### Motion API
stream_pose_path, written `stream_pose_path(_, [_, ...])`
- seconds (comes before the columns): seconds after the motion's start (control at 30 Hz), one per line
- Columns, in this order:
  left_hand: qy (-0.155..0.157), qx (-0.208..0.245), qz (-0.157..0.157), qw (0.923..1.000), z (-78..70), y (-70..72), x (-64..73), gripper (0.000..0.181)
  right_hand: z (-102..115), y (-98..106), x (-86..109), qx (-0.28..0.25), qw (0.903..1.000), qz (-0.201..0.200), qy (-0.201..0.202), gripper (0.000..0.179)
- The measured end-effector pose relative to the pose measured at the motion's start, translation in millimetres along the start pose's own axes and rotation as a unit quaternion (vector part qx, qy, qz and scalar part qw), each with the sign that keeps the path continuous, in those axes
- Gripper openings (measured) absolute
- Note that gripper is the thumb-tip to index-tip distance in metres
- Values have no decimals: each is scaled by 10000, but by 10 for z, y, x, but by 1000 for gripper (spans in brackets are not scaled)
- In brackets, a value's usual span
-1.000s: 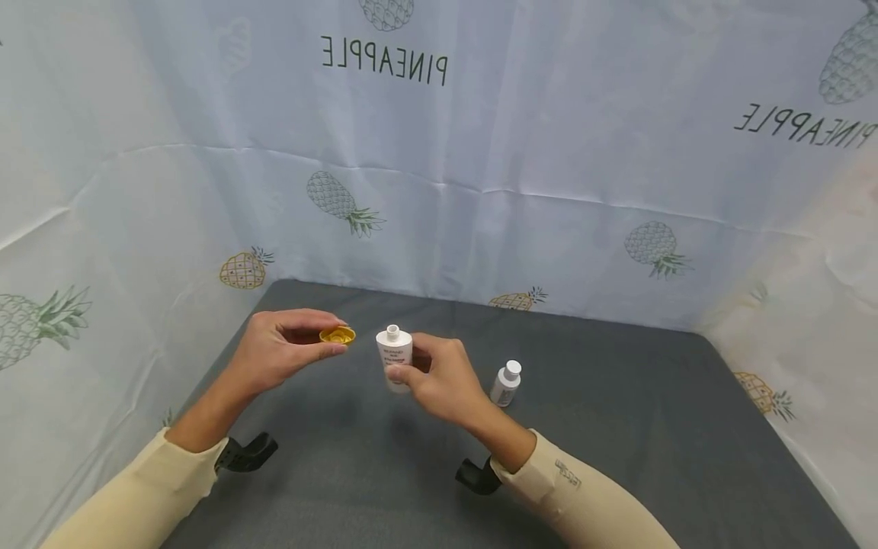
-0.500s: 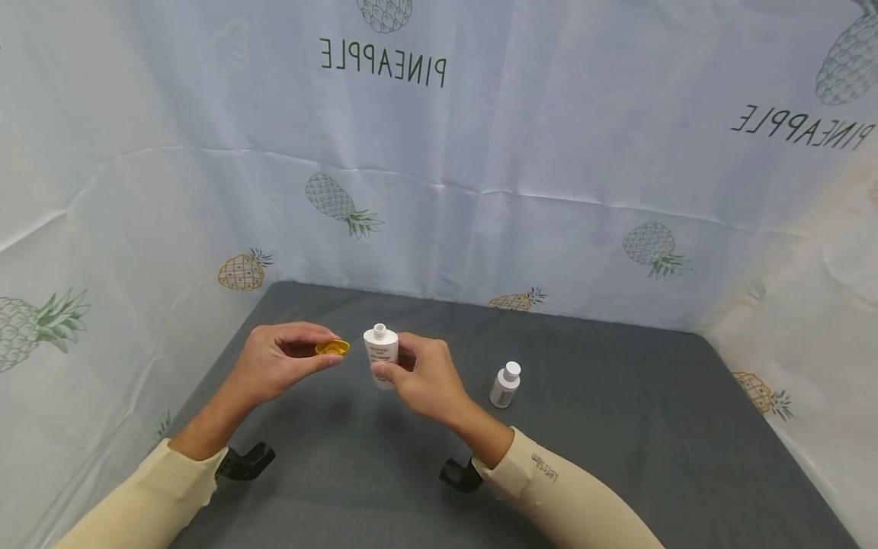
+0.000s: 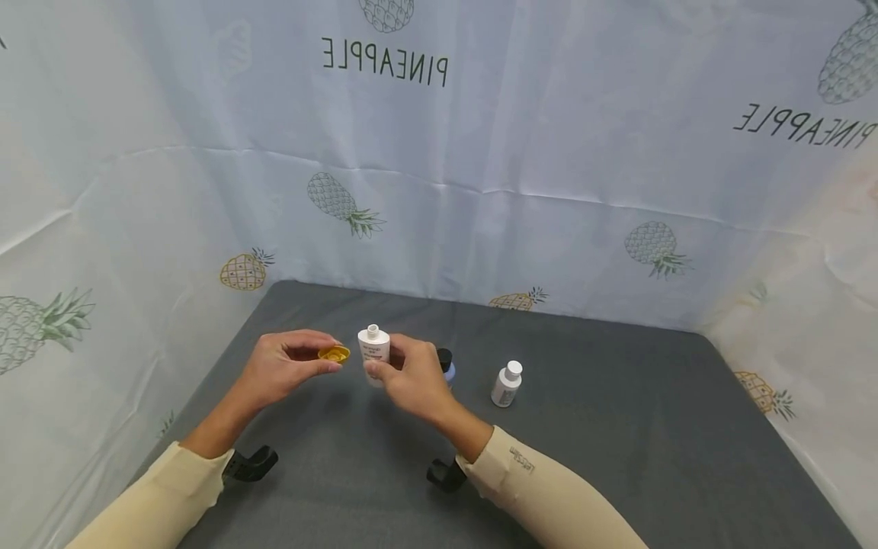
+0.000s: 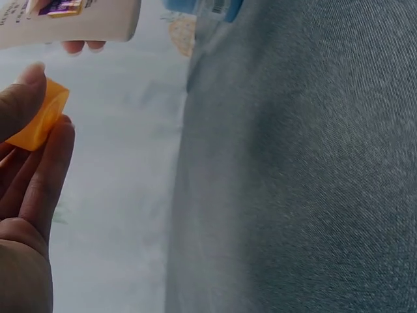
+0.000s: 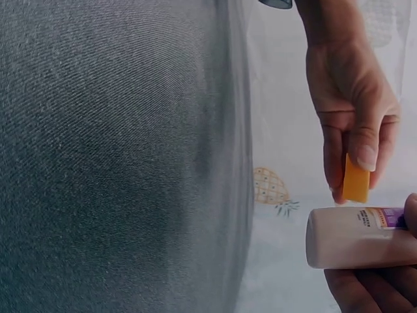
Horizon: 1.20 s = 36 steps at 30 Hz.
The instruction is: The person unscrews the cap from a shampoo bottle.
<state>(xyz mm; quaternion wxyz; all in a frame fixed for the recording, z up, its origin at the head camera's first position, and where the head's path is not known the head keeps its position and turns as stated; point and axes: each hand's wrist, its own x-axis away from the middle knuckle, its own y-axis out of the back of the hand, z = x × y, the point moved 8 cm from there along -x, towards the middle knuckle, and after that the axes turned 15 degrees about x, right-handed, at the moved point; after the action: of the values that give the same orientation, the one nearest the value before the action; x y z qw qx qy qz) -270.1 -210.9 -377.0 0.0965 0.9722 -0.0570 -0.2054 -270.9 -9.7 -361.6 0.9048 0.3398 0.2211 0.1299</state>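
Fingers on the left hand are pinching a yellow cap; right hand's gripping an uncapped white bottle just right of it. Going right, there's a half-hidden blue bottle, then a small white-capped bottle on the grey table.

You are holding 1 yellow cap, hollow inside showing, and 1 labelled white bottle, uncapped and nearly upright, just beside it
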Motion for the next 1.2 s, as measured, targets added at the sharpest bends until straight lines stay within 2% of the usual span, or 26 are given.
stream_pose_path(0.2, [336, 11, 46, 9994, 134, 30, 2, 29, -49, -89, -58, -60, 10000, 38, -48, 28])
stream_pose_path(0.43, [837, 274, 579, 9944, 373, -65, -22, 33, -177, -180, -78, -96, 9991, 96, -395, 26])
stream_pose_path(0.57, [999, 315, 563, 9929, 471, -38, -63, 34, -219, -228, -104, -163, 9983, 133, -542, 27])
stream_pose_path(0.9, [1325, 80, 777, 9881, 646, 60, -92, 31, -278, -382, -156, -454, 9960, 407, -661, 28])
stream_pose_path(1.2, [1351, -192, 927, 9863, 729, 85, -97, 31, -328, -444, -201, -543, 9938, 467, -855, 28])
